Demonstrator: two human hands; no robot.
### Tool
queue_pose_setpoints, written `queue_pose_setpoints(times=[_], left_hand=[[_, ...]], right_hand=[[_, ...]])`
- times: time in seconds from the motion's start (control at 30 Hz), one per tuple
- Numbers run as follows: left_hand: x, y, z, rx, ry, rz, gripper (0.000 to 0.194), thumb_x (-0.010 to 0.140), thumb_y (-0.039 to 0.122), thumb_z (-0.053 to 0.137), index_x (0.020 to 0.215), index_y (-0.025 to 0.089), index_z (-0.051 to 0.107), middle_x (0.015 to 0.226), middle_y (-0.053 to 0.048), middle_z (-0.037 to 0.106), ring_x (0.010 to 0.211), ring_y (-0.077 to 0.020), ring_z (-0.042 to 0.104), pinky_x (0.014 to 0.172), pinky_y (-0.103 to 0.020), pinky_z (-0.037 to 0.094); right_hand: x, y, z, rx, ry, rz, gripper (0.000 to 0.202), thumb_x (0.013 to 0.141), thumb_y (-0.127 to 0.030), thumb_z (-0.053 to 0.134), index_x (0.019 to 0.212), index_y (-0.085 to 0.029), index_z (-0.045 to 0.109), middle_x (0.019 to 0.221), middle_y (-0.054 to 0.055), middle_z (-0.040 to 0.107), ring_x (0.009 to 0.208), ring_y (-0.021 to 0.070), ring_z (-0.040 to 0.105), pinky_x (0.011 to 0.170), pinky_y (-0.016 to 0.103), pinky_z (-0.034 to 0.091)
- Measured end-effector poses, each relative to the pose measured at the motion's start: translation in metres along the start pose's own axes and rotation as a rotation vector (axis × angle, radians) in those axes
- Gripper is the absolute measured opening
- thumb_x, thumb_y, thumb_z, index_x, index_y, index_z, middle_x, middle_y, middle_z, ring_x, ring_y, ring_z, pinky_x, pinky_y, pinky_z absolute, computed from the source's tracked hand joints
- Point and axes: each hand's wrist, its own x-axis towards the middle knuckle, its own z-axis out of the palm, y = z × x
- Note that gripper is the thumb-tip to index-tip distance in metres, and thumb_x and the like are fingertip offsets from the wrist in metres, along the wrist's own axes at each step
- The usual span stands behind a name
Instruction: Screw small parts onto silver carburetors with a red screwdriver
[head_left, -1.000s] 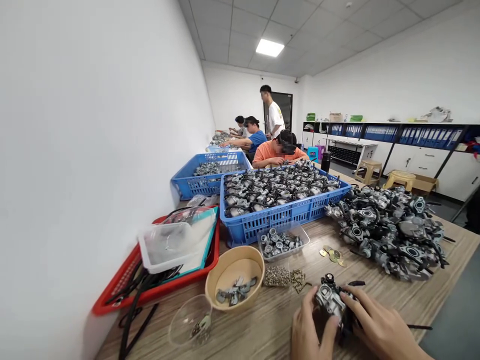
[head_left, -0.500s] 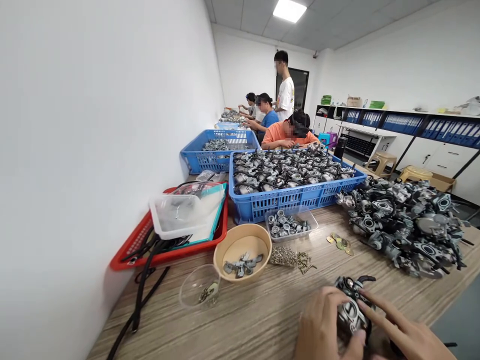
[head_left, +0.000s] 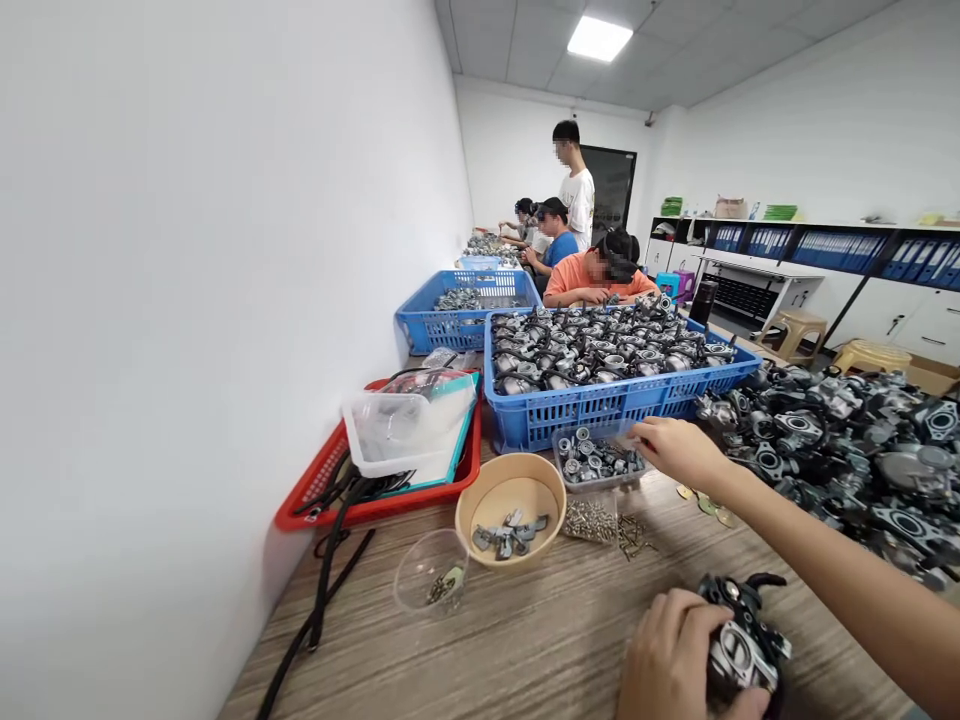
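Observation:
At the bottom right, my left hand [head_left: 667,655] is wrapped round a carburetor [head_left: 739,650], holding it on the table with its oval flange facing up. My right hand [head_left: 679,452] reaches across to the far right corner of a clear plastic box [head_left: 600,486] of small round metal parts. Its fingers are bent together at the rim; whether they grip the rim or a part is not clear. Below my right forearm lie a few brass-coloured plates [head_left: 705,503], partly hidden. Small screws [head_left: 592,522] lie in a clear tray in front of the box.
A blue crate [head_left: 555,420] of carburetors stands behind the box; more carburetors [head_left: 840,450] are heaped at right. A tan bowl [head_left: 551,500] holds grey metal pieces beside a clear cup [head_left: 405,590]. A red basket [head_left: 307,500] sits by the wall. Co-workers [head_left: 574,275] sit farther along.
My right hand has left the carburetor and moved forward to the clear box of small parts. My left hand stays on the carburetor. The view has shifted slightly.

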Motion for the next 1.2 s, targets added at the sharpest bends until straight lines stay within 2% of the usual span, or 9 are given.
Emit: queue_pose_setpoints(times=[0.1, 0.23, 0.43, 0.57, 0.7, 0.9, 1.03, 1.1, 1.2], left_hand=[[-0.005, -0.015, 0.014, 0.013, 0.011, -0.011, 0.051, 0.077, 0.039, 0.085, 0.126, 0.029, 0.073, 0.112, -0.008, 0.078, 0.097, -0.0348, 0.078, 0.079, -0.046, 0.067], [-0.008, -0.031, 0.030, 0.026, 0.061, 0.034, 0.044, 0.087, 0.053, 0.075, 0.127, 0.033, 0.073, 0.108, -0.007, 0.079, 0.093, -0.0329, 0.080, 0.073, -0.043, 0.066], [-0.009, -0.032, 0.035, -0.013, 0.067, -0.007, 0.047, 0.086, 0.059, 0.076, 0.126, 0.035, 0.074, 0.108, -0.007, 0.080, 0.093, -0.0347, 0.080, 0.073, -0.045, 0.066], [-0.012, -0.032, 0.039, -0.034, 0.007, -0.084, 0.058, 0.072, 0.051, 0.090, 0.127, 0.040, 0.073, 0.114, -0.005, 0.078, 0.098, -0.0365, 0.078, 0.076, -0.046, 0.066], [-0.014, -0.034, 0.041, -0.048, 0.022, -0.089, 0.058, 0.073, 0.045, 0.089, 0.128, 0.040, 0.072, 0.116, -0.004, 0.077, 0.101, -0.0352, 0.077, 0.080, -0.045, 0.066], [-0.006, -0.026, 0.023, -0.053, -0.001, -0.002, 0.058, 0.075, 0.035, 0.086, 0.130, 0.034, 0.070, 0.114, -0.007, 0.077, 0.100, -0.0351, 0.077, 0.082, -0.047, 0.067], [0.003, -0.003, -0.002, -0.109, -0.022, 0.023, 0.057, 0.074, 0.023, 0.084, 0.130, 0.026, 0.070, 0.119, -0.011, 0.076, 0.103, -0.0348, 0.077, 0.086, -0.048, 0.067], [0.008, 0.009, -0.014, -0.103, -0.042, 0.018, 0.051, 0.076, 0.020, 0.082, 0.125, 0.020, 0.070, 0.117, -0.014, 0.075, 0.104, -0.0355, 0.077, 0.087, -0.050, 0.067], [0.014, 0.025, -0.028, -0.102, -0.069, -0.022, 0.040, 0.082, 0.017, 0.076, 0.122, 0.019, 0.068, 0.113, -0.013, 0.075, 0.103, -0.0343, 0.076, 0.085, -0.052, 0.066]], right_hand=[[0.041, -0.012, 0.011, -0.056, -0.139, -0.050, 0.030, 0.105, -0.039, 0.069, 0.126, -0.018, 0.068, 0.123, 0.008, 0.071, 0.103, 0.0217, 0.072, 0.090, 0.043, 0.063], [0.062, -0.018, 0.017, -0.095, -0.235, -0.101, 0.031, 0.105, -0.039, 0.069, 0.129, -0.019, 0.068, 0.128, 0.009, 0.070, 0.108, 0.0233, 0.071, 0.093, 0.045, 0.062], [0.060, -0.010, 0.015, -0.062, -0.269, -0.125, 0.032, 0.105, -0.039, 0.070, 0.129, -0.018, 0.067, 0.129, 0.010, 0.069, 0.110, 0.0240, 0.071, 0.095, 0.046, 0.062], [0.054, -0.007, 0.014, 0.032, -0.238, -0.105, 0.032, 0.104, -0.039, 0.070, 0.128, -0.018, 0.068, 0.129, 0.010, 0.069, 0.111, 0.0245, 0.070, 0.095, 0.047, 0.062], [0.044, 0.005, 0.005, 0.203, -0.150, -0.012, 0.029, 0.104, -0.039, 0.071, 0.122, -0.018, 0.069, 0.124, 0.009, 0.071, 0.107, 0.0230, 0.070, 0.094, 0.045, 0.061], [-0.013, 0.023, -0.028, 0.641, -0.046, 0.185, 0.030, 0.101, -0.046, 0.072, 0.108, -0.017, 0.068, 0.099, 0.003, 0.070, 0.075, 0.0137, 0.065, 0.069, 0.030, 0.058], [-0.078, 0.012, -0.049, 0.981, -0.146, 0.310, 0.055, 0.086, -0.069, 0.074, 0.107, -0.020, 0.064, 0.067, -0.005, 0.057, 0.048, 0.0077, 0.041, 0.042, 0.021, 0.030], [-0.108, 0.003, -0.055, 1.103, -0.228, 0.379, 0.060, 0.081, -0.074, 0.076, 0.105, -0.021, 0.065, 0.055, -0.008, 0.046, 0.044, 0.0074, 0.031, 0.039, 0.021, 0.019], [-0.146, -0.009, -0.055, 1.225, -0.315, 0.458, 0.061, 0.075, -0.076, 0.081, 0.099, -0.021, 0.067, 0.050, -0.009, 0.042, 0.043, 0.0071, 0.027, 0.039, 0.021, 0.014]])
